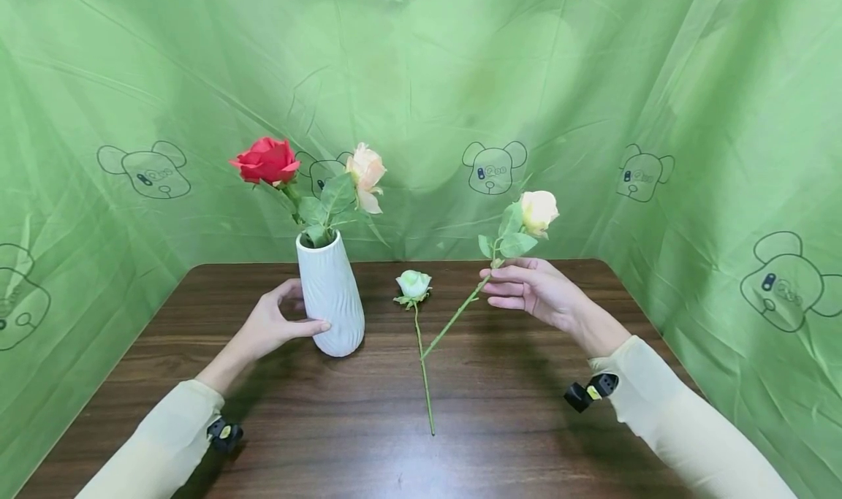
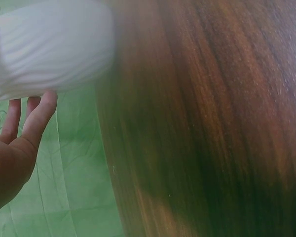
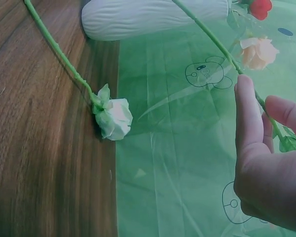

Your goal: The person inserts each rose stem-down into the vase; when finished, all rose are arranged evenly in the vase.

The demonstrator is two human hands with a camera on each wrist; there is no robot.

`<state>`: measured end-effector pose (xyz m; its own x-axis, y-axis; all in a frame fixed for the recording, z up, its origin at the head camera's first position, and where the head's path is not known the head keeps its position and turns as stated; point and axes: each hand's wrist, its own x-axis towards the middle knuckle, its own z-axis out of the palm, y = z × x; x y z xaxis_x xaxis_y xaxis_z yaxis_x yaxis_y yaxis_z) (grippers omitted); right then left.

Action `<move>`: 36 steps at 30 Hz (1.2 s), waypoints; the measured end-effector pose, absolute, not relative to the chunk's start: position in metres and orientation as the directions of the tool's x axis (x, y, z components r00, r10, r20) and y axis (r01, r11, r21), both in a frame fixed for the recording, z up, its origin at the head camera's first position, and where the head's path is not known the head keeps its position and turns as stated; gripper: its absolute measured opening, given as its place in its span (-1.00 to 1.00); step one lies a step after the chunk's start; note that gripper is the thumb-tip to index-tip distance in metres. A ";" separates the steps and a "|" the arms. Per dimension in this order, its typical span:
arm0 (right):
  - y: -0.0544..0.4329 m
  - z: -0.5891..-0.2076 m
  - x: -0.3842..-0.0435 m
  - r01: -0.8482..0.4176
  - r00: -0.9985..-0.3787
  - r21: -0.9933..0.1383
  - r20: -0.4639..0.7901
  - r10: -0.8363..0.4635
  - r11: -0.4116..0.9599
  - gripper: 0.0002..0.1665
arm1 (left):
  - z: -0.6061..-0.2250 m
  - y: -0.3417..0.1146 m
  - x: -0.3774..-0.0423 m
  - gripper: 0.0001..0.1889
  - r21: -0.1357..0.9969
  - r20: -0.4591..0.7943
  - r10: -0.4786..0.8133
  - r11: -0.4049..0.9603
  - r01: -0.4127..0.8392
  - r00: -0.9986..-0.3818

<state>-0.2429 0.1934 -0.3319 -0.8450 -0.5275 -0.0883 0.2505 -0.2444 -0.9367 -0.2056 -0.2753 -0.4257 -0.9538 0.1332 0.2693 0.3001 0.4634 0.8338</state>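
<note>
A white ribbed vase stands on the table, with a red rose and a peach rose in it. My left hand grips the vase low on its left side, thumb across the front. In the left wrist view, fingers lie against the vase. My right hand pinches the stem of a cream rose just below its leaves. That stem slants down to the left, its end overlapping the stem of a white-green rose lying on the table.
The dark wooden table is enclosed at the back and sides by a green cloth printed with bear heads. Small black devices are strapped at both wrists, over pale sleeves.
</note>
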 end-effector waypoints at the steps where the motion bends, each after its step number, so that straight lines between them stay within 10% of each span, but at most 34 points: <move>1: 0.193 -0.332 -0.243 0.252 -0.843 -0.935 -0.086 -0.531 -0.249 -0.82 | -0.426 -0.275 -0.206 -0.32 0.834 0.269 0.134 0.464 0.300 -0.954; 36: 0.159 -0.302 -0.240 0.203 -0.864 -0.919 -0.006 -0.504 -0.337 -0.90 | -0.426 -0.276 -0.206 -0.31 0.836 0.248 0.139 0.469 0.285 -0.959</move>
